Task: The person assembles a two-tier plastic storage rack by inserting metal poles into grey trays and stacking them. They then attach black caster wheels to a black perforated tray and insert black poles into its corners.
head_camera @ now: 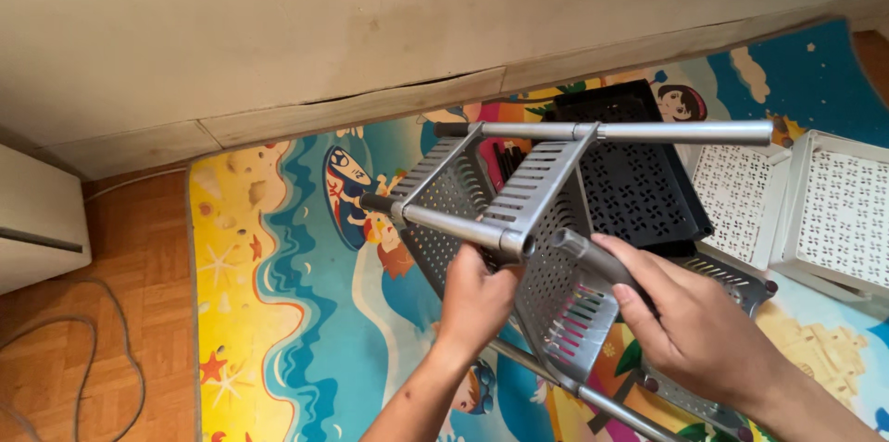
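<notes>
A grey plastic rack [546, 220], made of perforated shelves joined by grey tubes, is held tilted above a colourful play mat [278, 266]. My left hand [477, 298] grips the rack from below at the shelf edge near a tube joint. My right hand [681, 312] is closed around a short grey tube [588, 252] whose end sits close to the shelf's corner socket. A long grey tube [685, 132] runs along the rack's top toward the right.
A black perforated shelf [639, 183] lies on the mat behind the rack. White perforated shelves [815, 211] lie at the right. A beige wall and skirting run along the top. A white appliance [37, 220] and a grey cable [83, 349] sit on the wooden floor at left.
</notes>
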